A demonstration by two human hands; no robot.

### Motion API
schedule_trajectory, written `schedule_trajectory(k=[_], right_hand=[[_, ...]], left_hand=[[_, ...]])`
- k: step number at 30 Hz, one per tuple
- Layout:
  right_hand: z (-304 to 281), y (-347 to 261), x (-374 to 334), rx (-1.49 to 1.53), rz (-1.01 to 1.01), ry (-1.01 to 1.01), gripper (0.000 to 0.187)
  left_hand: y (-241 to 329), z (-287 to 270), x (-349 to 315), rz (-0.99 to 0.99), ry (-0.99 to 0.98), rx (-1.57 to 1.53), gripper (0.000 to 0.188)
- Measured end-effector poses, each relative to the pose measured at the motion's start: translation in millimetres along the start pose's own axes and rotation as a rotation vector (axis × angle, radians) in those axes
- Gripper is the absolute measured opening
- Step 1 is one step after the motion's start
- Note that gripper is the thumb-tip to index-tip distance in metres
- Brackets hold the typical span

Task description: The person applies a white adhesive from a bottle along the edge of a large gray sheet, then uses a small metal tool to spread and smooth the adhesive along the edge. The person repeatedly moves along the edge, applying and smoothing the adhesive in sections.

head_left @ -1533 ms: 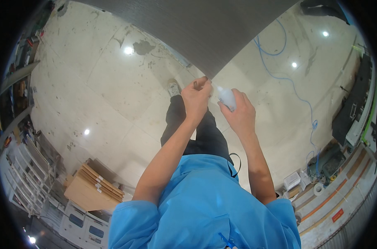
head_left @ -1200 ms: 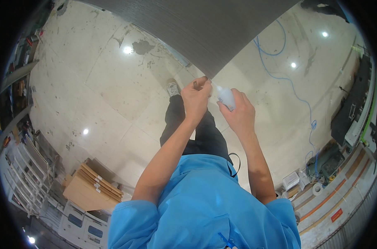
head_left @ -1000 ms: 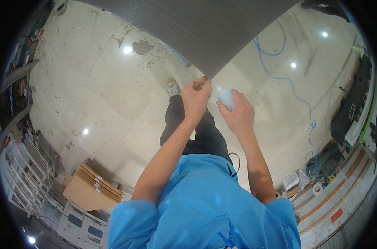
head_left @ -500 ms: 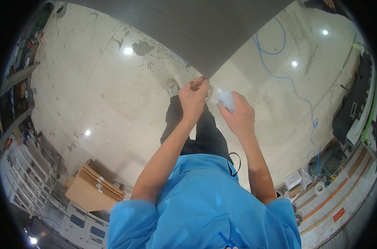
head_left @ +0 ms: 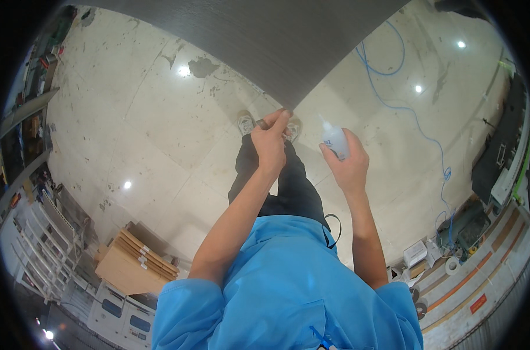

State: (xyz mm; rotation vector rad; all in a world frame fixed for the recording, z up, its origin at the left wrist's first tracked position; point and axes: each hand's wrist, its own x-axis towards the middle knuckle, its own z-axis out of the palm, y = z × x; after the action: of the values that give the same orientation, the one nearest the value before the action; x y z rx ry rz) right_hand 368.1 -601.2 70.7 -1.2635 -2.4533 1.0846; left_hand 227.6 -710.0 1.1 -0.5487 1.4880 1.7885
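Observation:
My right hand point(head_left: 351, 162) is wrapped round a translucent white squeeze bottle point(head_left: 335, 142) with a narrow pointed nozzle. The bottle is tilted a little, its nozzle up and apart from the panel. A large dark grey panel point(head_left: 276, 46) comes in from the top, one corner pointing toward me. Just at that corner, the fingers of my left hand point(head_left: 271, 143) are closed in a pinch. A small dark bit shows beside the curled fingers; what they hold is too small or hidden to name.
A thin blue hose point(head_left: 418, 119) winds over the stained pale floor on the right. Stacked flat cardboard boxes point(head_left: 131, 265) stand at the lower left, near a white rack point(head_left: 43, 251). At the lower right, tape rolls point(head_left: 452, 266) lie by a striped bench point(head_left: 481, 280).
My right hand has drawn the bottle back from the panel corner, toward the right and nearer me. The left hand stays pinched at the corner, its fingers slightly shifted.

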Motion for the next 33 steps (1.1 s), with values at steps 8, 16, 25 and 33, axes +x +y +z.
schedule_trajectory(k=[8, 16, 25, 33], right_hand=[[0, 15, 3, -0.026, -0.002, 0.004, 0.053], [0, 21, 13, 0.036, 0.031, 0.037, 0.056], [6, 32, 6, 0.215, 0.222, 0.092, 0.057], [2, 65, -18, 0.256, 0.324, 0.165, 0.059]], left_hand=[[0, 2, -1, 0.013, 0.02, 0.017, 0.023], [2, -2, 3, 0.046, 0.022, 0.089, 0.023], [6, -11, 13, 0.062, -0.014, 0.178, 0.016], [13, -21, 20, 0.076, -0.029, 0.308, 0.013]])
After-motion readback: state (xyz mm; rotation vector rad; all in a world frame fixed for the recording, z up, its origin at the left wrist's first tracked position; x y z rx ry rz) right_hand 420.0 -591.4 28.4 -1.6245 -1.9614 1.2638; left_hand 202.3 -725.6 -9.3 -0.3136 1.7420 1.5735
